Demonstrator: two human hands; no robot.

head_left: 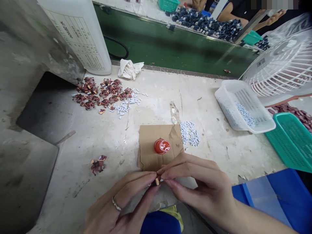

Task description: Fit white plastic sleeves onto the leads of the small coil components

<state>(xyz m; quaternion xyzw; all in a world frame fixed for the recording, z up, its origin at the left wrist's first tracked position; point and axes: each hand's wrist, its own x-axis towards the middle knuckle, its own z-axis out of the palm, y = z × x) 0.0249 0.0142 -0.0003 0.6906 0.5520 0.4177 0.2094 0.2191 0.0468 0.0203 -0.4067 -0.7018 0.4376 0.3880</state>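
Bare hands are brought together at the near edge of the surface (214,146): the left hand (117,203), with a ring (116,204) worn on one finger, is curled in from the left, and the right hand (195,180) from the right. Both are closed in a pinch, and a small tan-tipped piece (157,181) is gripped between their fingertips, directly in front of the body. Its long axis is held roughly near to far. Neither hand can be called clearly nearer, since the piece is shared between them, and its lower part is hidden by the fingers.

Just beyond the fingertips, a torn sheet of cardboard (151,143) is laid flat, with a glossy red round cap (162,146) standing on it. To its right, a heap of small white pieces (189,134) is spread. A lone reddish-brown figure (98,164) is lying to the left, and farther off a cluster of similar figures (89,94) is set beside scattered white bits (124,107). On the right, a white basket (260,130) and a green basket (273,125) are placed near a fan (280,68). A crumpled cloth (130,70) is left at the far edge, and beyond it, on another bench, dark blue pieces (207,24) are heaped.
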